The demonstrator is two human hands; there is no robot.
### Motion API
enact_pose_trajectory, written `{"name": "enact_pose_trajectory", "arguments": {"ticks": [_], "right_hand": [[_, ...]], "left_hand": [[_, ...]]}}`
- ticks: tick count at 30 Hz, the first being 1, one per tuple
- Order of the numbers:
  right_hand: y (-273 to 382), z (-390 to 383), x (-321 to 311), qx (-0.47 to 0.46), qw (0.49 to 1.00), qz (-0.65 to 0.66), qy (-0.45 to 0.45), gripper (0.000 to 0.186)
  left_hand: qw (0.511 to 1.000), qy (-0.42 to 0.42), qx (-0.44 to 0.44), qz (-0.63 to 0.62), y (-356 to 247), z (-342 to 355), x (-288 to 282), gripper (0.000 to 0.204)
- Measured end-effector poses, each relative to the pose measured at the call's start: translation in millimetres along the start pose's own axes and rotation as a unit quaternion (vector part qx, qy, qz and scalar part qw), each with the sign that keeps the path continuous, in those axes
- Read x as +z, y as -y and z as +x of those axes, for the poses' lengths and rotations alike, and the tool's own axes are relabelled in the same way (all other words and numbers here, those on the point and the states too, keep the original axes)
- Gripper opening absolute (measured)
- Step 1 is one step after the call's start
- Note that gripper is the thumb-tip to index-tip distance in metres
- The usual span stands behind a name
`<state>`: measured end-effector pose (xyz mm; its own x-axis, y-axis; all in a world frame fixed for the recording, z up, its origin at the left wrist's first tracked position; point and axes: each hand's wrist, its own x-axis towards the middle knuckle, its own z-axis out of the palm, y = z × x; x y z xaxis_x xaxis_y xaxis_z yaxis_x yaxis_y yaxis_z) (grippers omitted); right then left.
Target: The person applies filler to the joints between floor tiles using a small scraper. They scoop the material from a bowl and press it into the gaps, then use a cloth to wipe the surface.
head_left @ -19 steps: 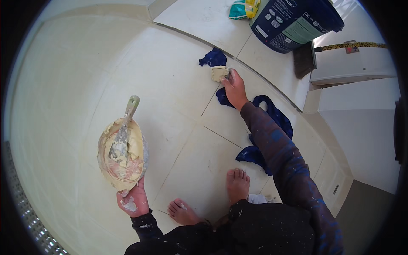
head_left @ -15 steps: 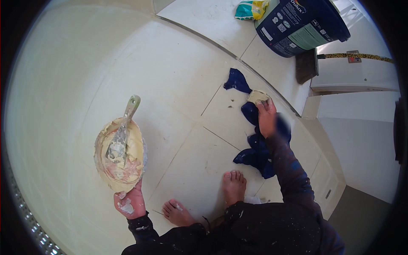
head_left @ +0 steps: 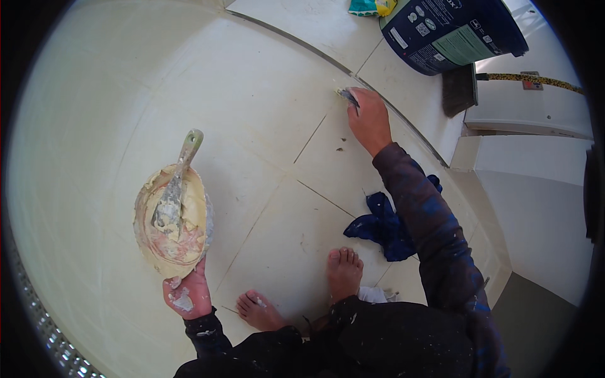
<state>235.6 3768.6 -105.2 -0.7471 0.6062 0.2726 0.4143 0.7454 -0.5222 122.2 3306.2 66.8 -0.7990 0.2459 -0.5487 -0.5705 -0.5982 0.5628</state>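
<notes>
On the left, a round bowl [head_left: 140,230], its wall smeared with cream-coloured paste, rests in my left hand [head_left: 189,293], which grips it from below. White paste is stuck to that hand. A putty knife [head_left: 169,208] with a pale green handle leans inside the bowl, its blade coated in paste. My right hand [head_left: 370,120] is closed low at the floor tiles, near the curved edge. Between its fingers pokes a small grey-blue thing [head_left: 345,96] with cream smears; its kind I cannot make out. Dark blue cloth [head_left: 378,233] lies on the floor, partly beneath my right forearm.
A dark blue paint bucket [head_left: 435,41] stands at the upper right, beside a green and yellow packet [head_left: 372,6]. Next to the bucket is a brush head [head_left: 459,91] with a patterned handle. My bare feet [head_left: 345,274] are on the tiles, near a white cloth [head_left: 375,294].
My right hand has moved up and left from the cloth. The cream-coated piece it touched and the upper blue cloth pieces no longer show there. My left hand still holds the bowl.
</notes>
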Motion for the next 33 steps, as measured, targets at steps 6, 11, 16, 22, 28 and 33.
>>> {"name": "enact_pose_trajectory", "arguments": {"ticks": [6, 11, 16, 22, 28, 33], "right_hand": [[66.6, -33.8, 20.0, -0.042, 0.983, -0.158, 0.08, 0.027], [174.9, -113.8, -5.4, -0.092, 0.982, -0.06, 0.151, 0.029], [232.2, -145.7, -37.6, 0.007, 0.951, 0.172, 0.257, 0.026], [97.3, -16.7, -26.7, 0.043, 0.998, -0.051, 0.009, 0.026], [103.0, -33.9, -19.9, 0.005, 0.977, -0.193, 0.094, 0.022], [232.6, -110.1, -25.2, -0.065, 0.983, -0.033, 0.166, 0.026]], "left_hand": [[0.999, -0.033, 0.016, 0.001, -7.9, -9.5, 1.6, 0.079], [1.0, -0.014, 0.024, -0.01, -20.7, -22.1, -7.3, 0.079], [0.999, -0.005, 0.04, -0.021, -46.2, -41.5, -17.6, 0.079], [0.994, -0.082, 0.068, -0.015, -58.5, -57.9, 17.2, 0.08], [0.999, -0.016, 0.035, -0.021, -61.4, -43.1, 4.4, 0.084], [0.998, -0.04, 0.032, 0.037, -66.5, -35.2, 2.4, 0.081]]}}
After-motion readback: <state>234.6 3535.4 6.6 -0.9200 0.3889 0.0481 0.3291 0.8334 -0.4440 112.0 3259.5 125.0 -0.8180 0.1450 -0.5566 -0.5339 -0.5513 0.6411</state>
